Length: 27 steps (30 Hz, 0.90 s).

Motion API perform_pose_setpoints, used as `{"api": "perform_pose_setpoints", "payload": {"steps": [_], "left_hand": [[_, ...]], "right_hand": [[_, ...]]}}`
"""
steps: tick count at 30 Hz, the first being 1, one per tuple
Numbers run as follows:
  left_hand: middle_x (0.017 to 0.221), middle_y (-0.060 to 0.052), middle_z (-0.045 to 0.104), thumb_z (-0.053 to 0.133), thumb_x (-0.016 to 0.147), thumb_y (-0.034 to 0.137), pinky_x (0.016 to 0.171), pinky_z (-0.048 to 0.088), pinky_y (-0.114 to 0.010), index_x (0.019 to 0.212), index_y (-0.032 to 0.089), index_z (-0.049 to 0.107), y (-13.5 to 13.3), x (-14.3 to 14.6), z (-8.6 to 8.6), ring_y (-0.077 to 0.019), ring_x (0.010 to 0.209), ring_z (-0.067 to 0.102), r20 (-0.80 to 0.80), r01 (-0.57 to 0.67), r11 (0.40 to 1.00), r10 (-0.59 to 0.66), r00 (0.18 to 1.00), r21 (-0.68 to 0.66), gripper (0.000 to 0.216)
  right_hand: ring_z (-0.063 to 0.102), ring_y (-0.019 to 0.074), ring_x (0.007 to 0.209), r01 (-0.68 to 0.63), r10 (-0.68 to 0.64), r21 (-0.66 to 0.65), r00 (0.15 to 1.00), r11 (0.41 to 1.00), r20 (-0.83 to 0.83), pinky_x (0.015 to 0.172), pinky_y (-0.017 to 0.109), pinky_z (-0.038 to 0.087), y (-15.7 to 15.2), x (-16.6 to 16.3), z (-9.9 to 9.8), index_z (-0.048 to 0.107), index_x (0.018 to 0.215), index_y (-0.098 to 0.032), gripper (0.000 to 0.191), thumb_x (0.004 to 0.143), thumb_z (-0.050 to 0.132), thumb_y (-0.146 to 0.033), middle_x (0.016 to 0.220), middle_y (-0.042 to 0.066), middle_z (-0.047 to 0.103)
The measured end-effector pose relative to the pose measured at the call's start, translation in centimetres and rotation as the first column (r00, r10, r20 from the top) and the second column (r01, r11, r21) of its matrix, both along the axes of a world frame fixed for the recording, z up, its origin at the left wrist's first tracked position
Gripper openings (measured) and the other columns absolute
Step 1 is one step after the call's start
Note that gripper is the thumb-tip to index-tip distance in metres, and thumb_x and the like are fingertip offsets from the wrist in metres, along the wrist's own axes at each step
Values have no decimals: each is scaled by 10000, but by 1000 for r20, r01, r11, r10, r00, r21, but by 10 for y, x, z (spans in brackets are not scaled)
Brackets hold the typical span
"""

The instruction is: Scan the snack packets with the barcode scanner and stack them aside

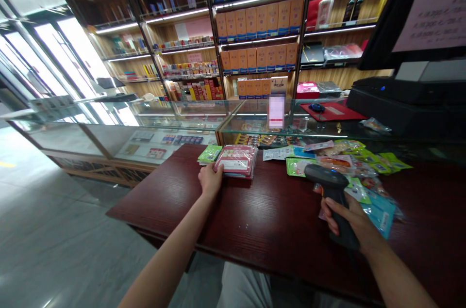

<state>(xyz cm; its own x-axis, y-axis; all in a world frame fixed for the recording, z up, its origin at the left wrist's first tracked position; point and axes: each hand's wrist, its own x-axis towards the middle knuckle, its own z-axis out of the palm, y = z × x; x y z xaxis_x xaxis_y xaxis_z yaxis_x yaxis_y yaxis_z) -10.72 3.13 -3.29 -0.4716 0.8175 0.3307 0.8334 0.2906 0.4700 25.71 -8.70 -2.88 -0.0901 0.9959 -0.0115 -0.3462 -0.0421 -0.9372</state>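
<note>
My left hand [210,181] is at the near left corner of a stack of flat pink packets in clear wrap [237,161], its thumb on the edge and its fingers closed against the side. A small green packet [210,154] lies by the stack's left side, just beyond my fingers. In my right hand [351,218] is a black barcode scanner [326,177], gripped by its handle with the head pointing left. Under and behind the scanner lie several snack packets, among them a green one [296,167] and a blue one [380,211].
The dark red wooden table [255,220] meets a glass display counter [174,119]. On the counter are a small sign stand [276,110], a mouse [316,107] on a red mat [342,112], and a black checkout terminal [393,99] at right. Stocked shelves [258,41] line the back wall.
</note>
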Motion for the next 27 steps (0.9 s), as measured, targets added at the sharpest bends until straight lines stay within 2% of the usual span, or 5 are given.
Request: {"api": "perform_pose_setpoints", "payload": {"steps": [6, 12, 17, 21, 27], "left_hand": [[1214, -169, 517, 499, 877, 423, 969, 383, -492, 1251, 198, 567, -12, 27, 20, -334, 1180, 452, -38, -30, 992, 35, 999, 124, 442], [1214, -130, 471, 506, 884, 332, 1062, 309, -461, 1228, 206, 557, -1, 84, 35, -283, 1189, 422, -203, 358, 884, -307, 930, 302, 369], [1279, -126, 459, 540, 864, 298, 1071, 300, -432, 1225, 199, 555, 28, 141, 24, -283, 1228, 403, -288, 566, 813, -514, 808, 137, 375], [1274, -131, 510, 494, 889, 268, 1045, 331, -398, 1187, 173, 575, 62, 168, 9, -271, 1214, 449, -225, 564, 824, -560, 798, -50, 323], [1309, -177, 552, 445, 881, 152, 1073, 305, -349, 1245, 113, 532, 112, 171, 0, -249, 1273, 459, -145, 559, 774, -615, 775, -297, 376]], "right_hand": [[476, 59, 374, -1, 1, 10, 1000, 1000, -4, 315, 160, 403, 3, 2, -5, 589, 1090, -179, 387, 788, 747, -364, 619, -48, 564], [477, 59, 382, 3, -3, 19, 999, 1000, -43, 314, 153, 402, 2, 2, -1, 587, 1088, -181, 391, 784, 751, -363, 616, -51, 558], [480, 64, 378, 29, -26, 46, 997, 999, -76, 312, 156, 404, 3, 4, 2, 572, 1075, -194, 369, 792, 744, -355, 612, -49, 566], [469, 64, 365, 31, -25, 58, 994, 998, -106, 302, 162, 393, 5, 4, 3, 580, 1045, -189, 369, 773, 757, -365, 608, -52, 556], [457, 68, 362, 39, -32, 58, 994, 998, -106, 306, 173, 385, 7, 2, 3, 588, 1042, -188, 387, 762, 756, -394, 596, -52, 549]]}}
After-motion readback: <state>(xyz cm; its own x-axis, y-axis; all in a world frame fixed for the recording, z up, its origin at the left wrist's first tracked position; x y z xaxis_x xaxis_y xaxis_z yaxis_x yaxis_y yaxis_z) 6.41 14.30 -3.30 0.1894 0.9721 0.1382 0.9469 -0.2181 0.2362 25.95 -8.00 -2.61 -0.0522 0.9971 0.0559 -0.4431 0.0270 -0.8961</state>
